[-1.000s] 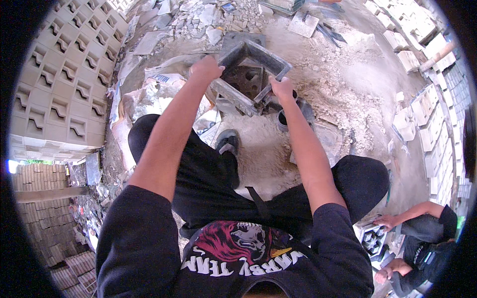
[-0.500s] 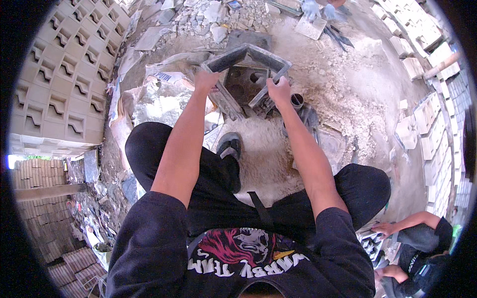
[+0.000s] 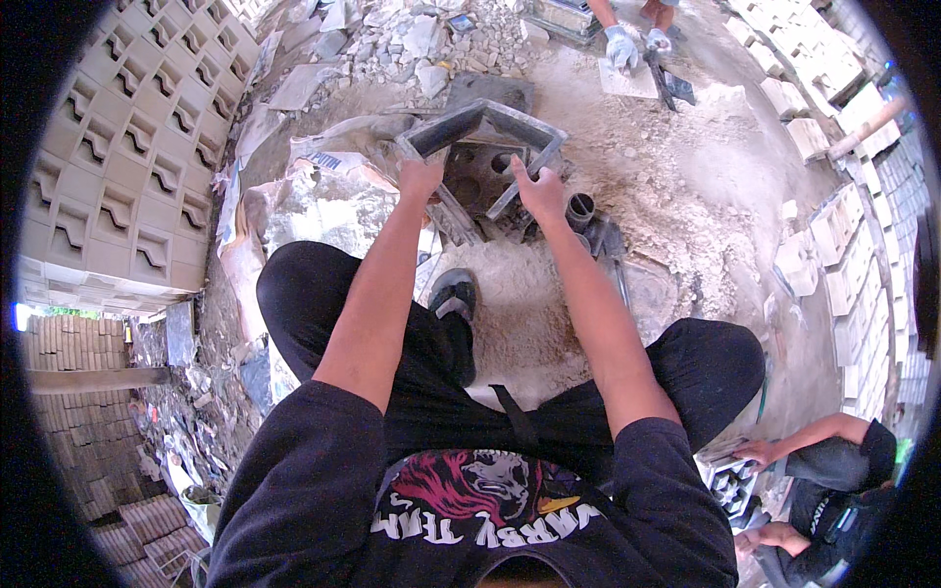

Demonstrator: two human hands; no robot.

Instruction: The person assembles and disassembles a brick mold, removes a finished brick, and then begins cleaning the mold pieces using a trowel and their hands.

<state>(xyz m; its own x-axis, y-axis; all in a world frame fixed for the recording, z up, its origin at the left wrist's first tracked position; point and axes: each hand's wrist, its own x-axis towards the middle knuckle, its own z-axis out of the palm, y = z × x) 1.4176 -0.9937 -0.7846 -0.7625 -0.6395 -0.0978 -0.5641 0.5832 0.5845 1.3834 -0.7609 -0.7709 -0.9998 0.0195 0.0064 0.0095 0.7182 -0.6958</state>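
Observation:
A grey, dusty, angular mold frame (image 3: pixel 530 122) is held up in front of me by its two sides. My left hand (image 3: pixel 420 180) is closed on its left side. On the right side, my right hand (image 3: pixel 539 193) grips the edge, with one finger stretched along it. Through the frame's opening shows a dark mold base (image 3: pixel 469 165) with round shapes in it. Whether the frame touches this base I cannot tell. Just right of my right hand stands a short dark metal tube (image 3: pixel 580 207).
White powder lies on a torn sack (image 3: pixel 319 211) at the left. Rubble (image 3: pixel 402 44) is heaped beyond. Patterned blocks (image 3: pixel 123 137) form a stack at far left. Gloved hands (image 3: pixel 621 47) of another person work at the top; another person's arm (image 3: pixel 814 433) is at lower right.
The frame has shifted slightly left, with both my hands still on it. My right hand's grip has changed, one finger now pointing forward. The gloved hands at the top show more fully.

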